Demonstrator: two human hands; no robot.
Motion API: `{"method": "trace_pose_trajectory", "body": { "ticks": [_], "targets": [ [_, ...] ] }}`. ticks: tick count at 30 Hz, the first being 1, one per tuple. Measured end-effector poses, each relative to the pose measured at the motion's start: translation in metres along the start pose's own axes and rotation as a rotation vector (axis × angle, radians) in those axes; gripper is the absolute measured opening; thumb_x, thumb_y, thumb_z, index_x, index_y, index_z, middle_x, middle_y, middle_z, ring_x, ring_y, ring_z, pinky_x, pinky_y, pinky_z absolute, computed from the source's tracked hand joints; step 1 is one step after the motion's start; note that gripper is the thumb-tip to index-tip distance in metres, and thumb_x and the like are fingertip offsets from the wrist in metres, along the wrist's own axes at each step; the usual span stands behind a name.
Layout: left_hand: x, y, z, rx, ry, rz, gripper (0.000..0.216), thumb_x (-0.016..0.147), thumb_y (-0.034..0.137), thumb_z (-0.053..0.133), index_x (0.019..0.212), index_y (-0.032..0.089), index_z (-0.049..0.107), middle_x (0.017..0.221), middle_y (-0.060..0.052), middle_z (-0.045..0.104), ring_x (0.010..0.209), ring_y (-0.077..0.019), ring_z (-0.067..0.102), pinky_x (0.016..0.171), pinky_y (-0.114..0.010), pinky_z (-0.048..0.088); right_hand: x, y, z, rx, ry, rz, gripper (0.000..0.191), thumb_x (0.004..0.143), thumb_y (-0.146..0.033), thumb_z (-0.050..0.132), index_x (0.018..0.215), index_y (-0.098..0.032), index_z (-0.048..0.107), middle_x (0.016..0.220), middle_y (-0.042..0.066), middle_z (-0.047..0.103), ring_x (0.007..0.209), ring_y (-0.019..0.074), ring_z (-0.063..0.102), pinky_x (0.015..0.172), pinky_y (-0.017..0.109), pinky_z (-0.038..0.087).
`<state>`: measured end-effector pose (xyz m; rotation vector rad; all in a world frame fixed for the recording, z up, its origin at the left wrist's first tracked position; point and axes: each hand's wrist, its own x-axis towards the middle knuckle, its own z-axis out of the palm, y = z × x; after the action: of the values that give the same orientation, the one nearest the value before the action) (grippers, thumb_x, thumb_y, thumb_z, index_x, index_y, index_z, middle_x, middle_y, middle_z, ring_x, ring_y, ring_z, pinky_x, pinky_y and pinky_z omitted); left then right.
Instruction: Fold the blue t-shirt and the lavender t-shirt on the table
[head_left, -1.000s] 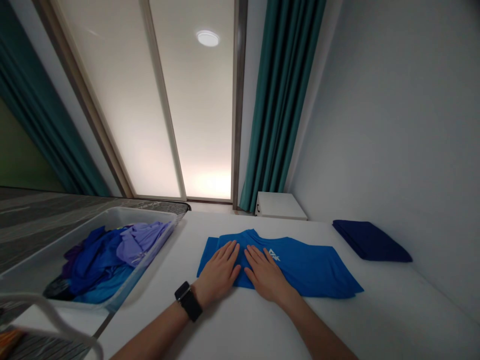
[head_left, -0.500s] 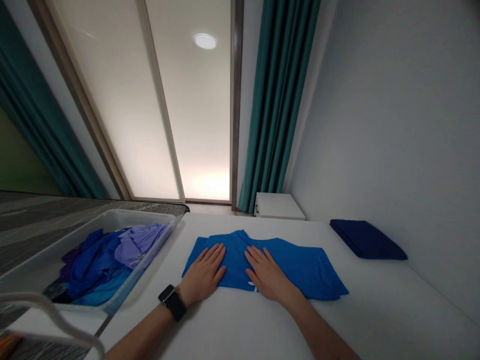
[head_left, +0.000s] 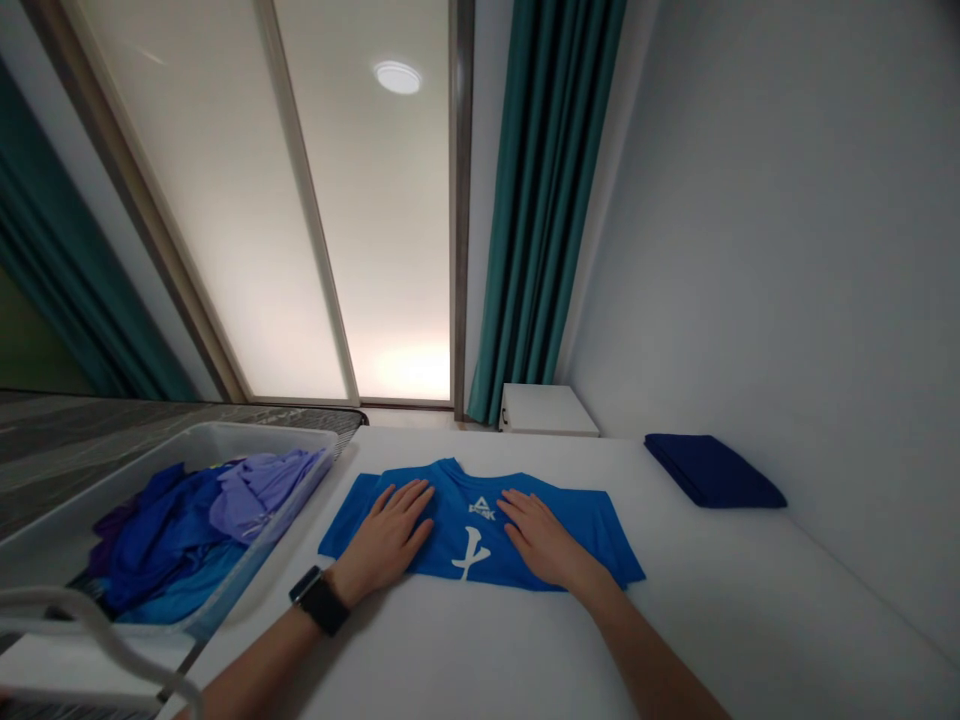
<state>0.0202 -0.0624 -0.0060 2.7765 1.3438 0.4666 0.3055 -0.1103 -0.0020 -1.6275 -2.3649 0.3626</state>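
Observation:
A blue T-shirt [head_left: 442, 520] lies folded into a wide band on the white table, its neckline toward the far side. White lettering and a white logo show on its middle, between my hands. My left hand [head_left: 386, 530] rests flat on the left part of the shirt, fingers stretched out; a black watch [head_left: 320, 600] is on that wrist. On the right part of the shirt lies my right hand [head_left: 544, 540], palm down with fingers spread. Neither hand grips the cloth.
At the left stands a translucent plastic bin [head_left: 217, 432] with crumpled blue and purple clothes [head_left: 176, 535]. A folded navy garment [head_left: 712, 470] sits at the table's right, near the wall. Beyond the far edge is a white cabinet [head_left: 551, 408]. A pale curved bar [head_left: 112, 635] crosses the lower left.
The shirt has shifted left, and its white logo and lettering now show. My hands are farther apart on it. The whole view has swung slightly to the right.

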Motion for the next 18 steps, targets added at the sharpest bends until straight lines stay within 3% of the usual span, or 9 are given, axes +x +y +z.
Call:
{"method": "trace_pose_trajectory", "body": {
  "ticks": [4,8,12,18],
  "targets": [
    [0.020,0.041,0.008,-0.057,0.007,0.168,0.052,0.101,0.040,0.037,0.150,0.025,0.033,0.154,-0.007,0.036,0.142,-0.0239,0.033,0.116,-0.047,0.028,-0.011,0.011,0.003,-0.024,0.061,0.016,0.047,0.097,-0.028,0.038,0.142,-0.017,0.047,0.151,0.011,0.041,0.142,0.0226,0.032,0.118,0.047,0.024],
    [0.030,0.066,0.027,-0.043,-0.005,0.221,0.054,0.099,0.040,0.041,0.150,0.025,0.032,0.155,-0.008,0.034,0.143,-0.0245,0.031,0.116,-0.046,0.027,-0.017,0.020,0.007,0.005,0.112,0.010,0.047,0.095,-0.025,0.039,0.141,-0.017,0.049,0.149,0.011,0.043,0.140,0.0220,0.035,0.117,0.047,0.026],
    [0.026,0.063,0.033,-0.028,0.004,0.217,0.053,0.100,0.045,0.039,0.148,0.025,0.037,0.152,-0.008,0.040,0.141,-0.0248,0.034,0.116,-0.047,0.027,-0.017,0.028,0.005,0.090,0.160,0.030,0.045,0.096,-0.025,0.034,0.136,-0.018,0.054,0.143,0.011,0.051,0.135,0.0218,0.043,0.115,0.048,0.029],
    [0.010,0.040,0.021,-0.029,-0.002,0.192,0.053,0.100,0.048,0.038,0.149,0.030,0.034,0.152,-0.005,0.040,0.140,-0.0244,0.036,0.116,-0.046,0.027,-0.017,0.041,-0.008,0.219,0.230,0.104,0.044,0.095,-0.025,0.032,0.128,-0.015,0.060,0.131,0.011,0.061,0.124,0.0213,0.054,0.110,0.042,0.038]
  ]
}}
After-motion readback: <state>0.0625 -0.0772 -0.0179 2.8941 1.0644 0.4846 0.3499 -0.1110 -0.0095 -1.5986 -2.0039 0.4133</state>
